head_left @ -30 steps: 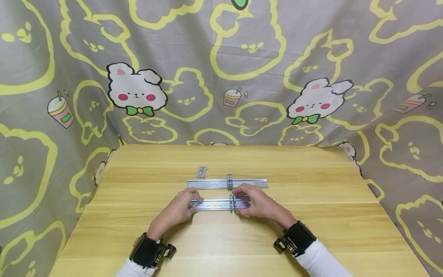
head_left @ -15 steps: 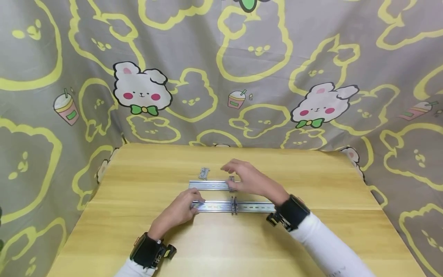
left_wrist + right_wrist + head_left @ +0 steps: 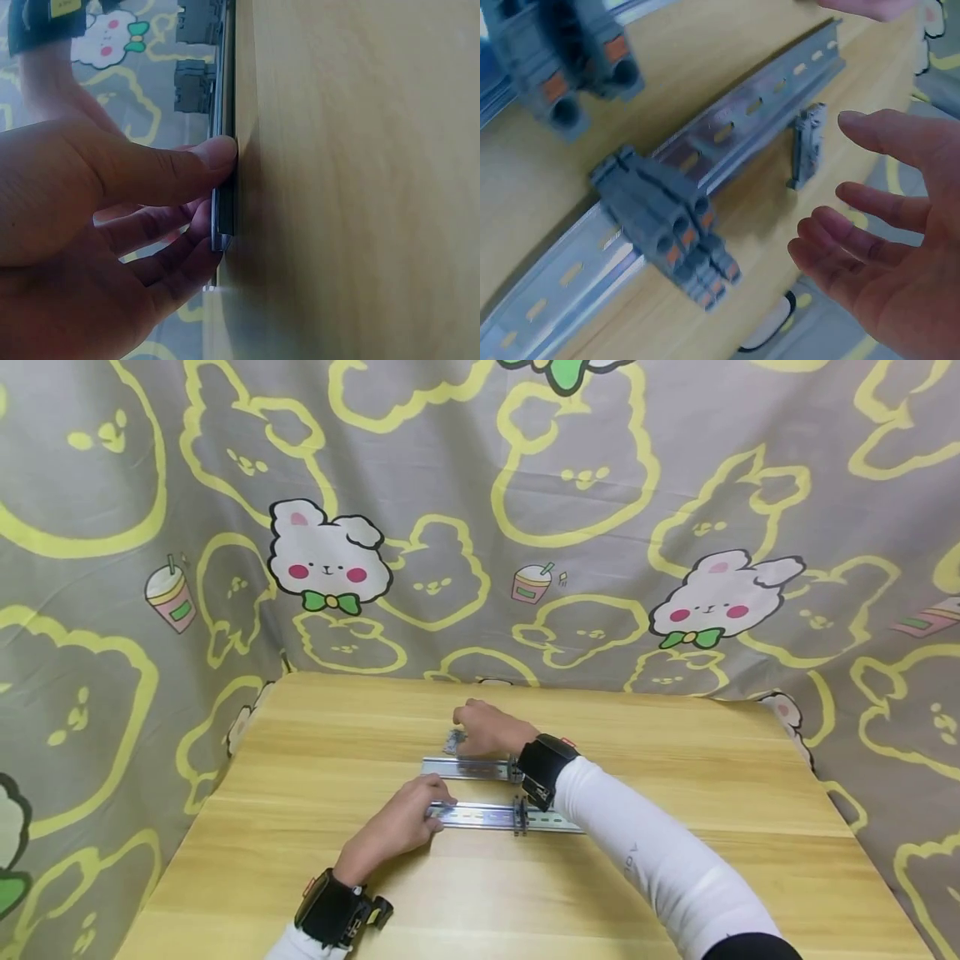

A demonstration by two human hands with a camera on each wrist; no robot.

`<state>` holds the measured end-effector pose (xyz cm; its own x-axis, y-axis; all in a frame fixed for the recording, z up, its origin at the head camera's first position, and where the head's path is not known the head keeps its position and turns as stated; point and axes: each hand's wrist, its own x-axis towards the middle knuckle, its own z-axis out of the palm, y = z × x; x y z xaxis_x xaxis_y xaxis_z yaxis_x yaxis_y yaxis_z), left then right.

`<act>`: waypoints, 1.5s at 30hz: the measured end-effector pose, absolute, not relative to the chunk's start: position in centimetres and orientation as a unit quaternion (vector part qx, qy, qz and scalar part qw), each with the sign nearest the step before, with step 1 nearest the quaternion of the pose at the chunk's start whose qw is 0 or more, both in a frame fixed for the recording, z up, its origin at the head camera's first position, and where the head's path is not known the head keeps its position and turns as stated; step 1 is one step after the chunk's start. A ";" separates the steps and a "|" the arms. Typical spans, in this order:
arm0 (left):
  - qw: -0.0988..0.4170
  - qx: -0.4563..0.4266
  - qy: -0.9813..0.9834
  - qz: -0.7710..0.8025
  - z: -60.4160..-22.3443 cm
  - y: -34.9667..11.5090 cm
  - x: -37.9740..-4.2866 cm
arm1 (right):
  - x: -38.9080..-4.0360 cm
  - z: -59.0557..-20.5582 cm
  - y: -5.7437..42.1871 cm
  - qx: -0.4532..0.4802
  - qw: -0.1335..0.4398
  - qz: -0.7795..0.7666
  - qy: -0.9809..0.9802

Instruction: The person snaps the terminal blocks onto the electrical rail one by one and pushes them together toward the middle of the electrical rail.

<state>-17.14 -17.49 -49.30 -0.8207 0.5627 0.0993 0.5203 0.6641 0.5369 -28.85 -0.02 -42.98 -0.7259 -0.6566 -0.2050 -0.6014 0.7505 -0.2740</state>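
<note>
My left hand (image 3: 405, 814) grips the left end of the front slotted metal DIN rail (image 3: 480, 816), thumb on the near edge and fingers at the far side. In the left wrist view, grey terminal blocks (image 3: 193, 86) stand on this rail beyond the thumb (image 3: 217, 152). My right hand (image 3: 900, 225) reaches over the back rail (image 3: 757, 105), its fingers spread and apart from a loose grey terminal block (image 3: 807, 146) lying on the table. Several terminal blocks with orange marks (image 3: 664, 214) sit clipped together on the back rail.
Both rails lie roughly parallel on the wooden table (image 3: 450, 893). My right sleeve (image 3: 645, 852) crosses over the right part of the front rail. A patterned curtain (image 3: 450, 468) hangs behind the table and along both sides.
My right hand has left the blocks on the front rail and moved away and leftward, over the back rail to the loose terminal block. The left hand keeps its hold; the head view has shifted slightly.
</note>
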 end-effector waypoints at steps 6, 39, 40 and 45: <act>0.030 0.302 0.911 0.278 -49.2 -16.7 -17.2 | -29.0 -43.3 -0.7 -0.314 0.147 -0.085 0.934; 0.037 0.292 0.914 0.280 -49.2 -16.7 -17.3 | -26.0 -37.9 7.9 -0.372 0.021 -0.179 0.911; 0.039 0.290 0.914 0.281 -49.2 -16.8 -17.3 | -25.6 -38.0 8.7 -0.371 0.018 -0.184 0.910; 0.047 0.275 0.917 0.286 -49.2 -17.2 -17.0 | -23.5 -38.9 12.5 -0.362 0.023 -0.201 0.910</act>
